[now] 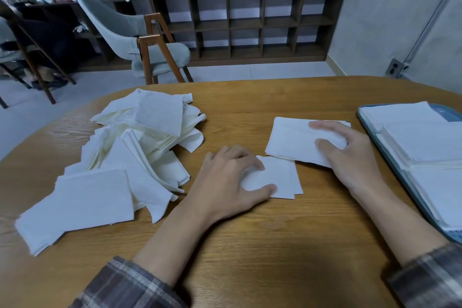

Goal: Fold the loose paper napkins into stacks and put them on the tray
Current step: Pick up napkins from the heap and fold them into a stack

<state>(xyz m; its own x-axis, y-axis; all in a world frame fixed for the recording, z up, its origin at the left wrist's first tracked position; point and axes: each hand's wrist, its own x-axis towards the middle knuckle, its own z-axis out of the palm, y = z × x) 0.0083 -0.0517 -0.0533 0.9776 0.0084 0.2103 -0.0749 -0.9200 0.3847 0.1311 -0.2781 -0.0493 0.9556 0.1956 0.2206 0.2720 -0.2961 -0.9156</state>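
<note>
Left of the tray (447,112), your right hand (350,157) grips a folded stack (290,137), your left hand (232,182) pinches a smaller napkin (282,177), and the loose pile (150,137) lies farthest from it.

readable text: I find none anywhere in my view
napkins (150,137): I read no print on them
tray (369,125): I make out no label

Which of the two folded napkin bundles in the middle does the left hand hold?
The smaller square bundle, nearer the person: the left hand holds it. The right hand holds the larger rectangular bundle, beside the tray.
</note>
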